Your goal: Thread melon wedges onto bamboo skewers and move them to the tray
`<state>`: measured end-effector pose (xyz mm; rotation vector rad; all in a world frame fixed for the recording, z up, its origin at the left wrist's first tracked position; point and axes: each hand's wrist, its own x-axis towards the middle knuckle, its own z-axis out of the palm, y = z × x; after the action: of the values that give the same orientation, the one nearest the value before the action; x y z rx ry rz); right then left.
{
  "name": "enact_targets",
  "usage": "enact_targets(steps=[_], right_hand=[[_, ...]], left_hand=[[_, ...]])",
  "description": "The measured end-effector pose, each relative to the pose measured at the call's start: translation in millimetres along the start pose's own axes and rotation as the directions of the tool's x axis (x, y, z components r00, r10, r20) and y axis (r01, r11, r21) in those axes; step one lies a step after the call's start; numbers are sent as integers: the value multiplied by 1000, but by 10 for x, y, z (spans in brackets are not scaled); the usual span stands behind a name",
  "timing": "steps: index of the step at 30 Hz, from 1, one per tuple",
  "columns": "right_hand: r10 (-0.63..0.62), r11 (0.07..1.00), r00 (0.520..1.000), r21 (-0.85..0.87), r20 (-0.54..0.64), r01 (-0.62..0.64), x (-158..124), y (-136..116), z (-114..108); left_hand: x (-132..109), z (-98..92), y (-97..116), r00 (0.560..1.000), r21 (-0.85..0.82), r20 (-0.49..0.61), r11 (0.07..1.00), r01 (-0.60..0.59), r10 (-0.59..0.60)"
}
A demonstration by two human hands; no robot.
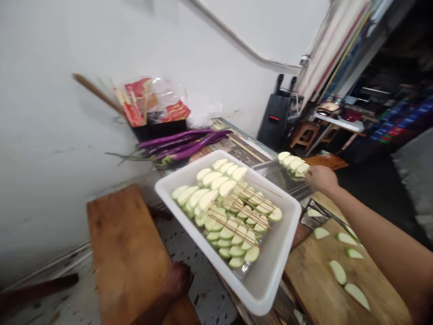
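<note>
My right hand [323,178] comes in from the right edge, its fingers closed around the end of a skewer of pale, green-skinned slices [291,163]. That bundle hangs over a clear plastic tray [270,169]; whether it is one skewer or more I cannot tell. A white plastic tub [284,271] stands left of my arm. In it lie several skewered rows of the same slices [219,185], their thin sticks pointing right. Below my forearm, a wooden cutting board [311,275] carries loose half-moon slices [356,295]. My left hand does not show.
Long purple eggplants [182,146] lie behind the tub, beside a black box [160,131] of bagged packets and sticks. A wooden bench [125,248] stands at left, with a blurred dark brown shape [177,277] over its edge. A black speaker [275,119] stands by the wall.
</note>
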<state>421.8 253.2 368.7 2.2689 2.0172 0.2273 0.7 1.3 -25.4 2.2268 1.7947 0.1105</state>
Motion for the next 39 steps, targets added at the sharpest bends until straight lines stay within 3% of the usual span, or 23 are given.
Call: enact_targets(steps=[4, 7, 10, 12, 17, 25, 32, 39], right_hand=[[-106, 992, 988, 62, -112, 114, -240, -180, -416], [-186, 960, 972, 186, -147, 212, -580, -466, -744], [-309, 831, 942, 444, -133, 336, -956, -837, -996], [-396, 768, 913, 509, -99, 388, -1156, -1077, -1090], [-485, 741, 875, 533, 4, 409, -1417, -1510, -1104], [-571, 725, 818, 506, 64, 467, -1540, -1939, -1071], [-554, 771, 831, 407, 48, 490, -1581, -2125, -1019], [-620, 735, 785, 335, -22, 590, -1588, -2112, -1091]], left_hand=[[3, -104, 75, 996, 34, 51, 997, 73, -75], [-18, -159, 94, 996, 22, 44, 997, 77, -78], [-37, -202, 111, 997, 14, 38, 997, 71, -71], [-42, -221, 120, 997, 11, 38, 998, 69, -70], [-41, -246, 122, 996, 0, 47, 997, 76, -76], [-37, -260, 105, 997, -16, 58, 998, 55, -54], [-44, -232, 101, 997, -15, 57, 998, 56, -55], [-50, -237, 96, 997, -21, 60, 999, 50, -49]])
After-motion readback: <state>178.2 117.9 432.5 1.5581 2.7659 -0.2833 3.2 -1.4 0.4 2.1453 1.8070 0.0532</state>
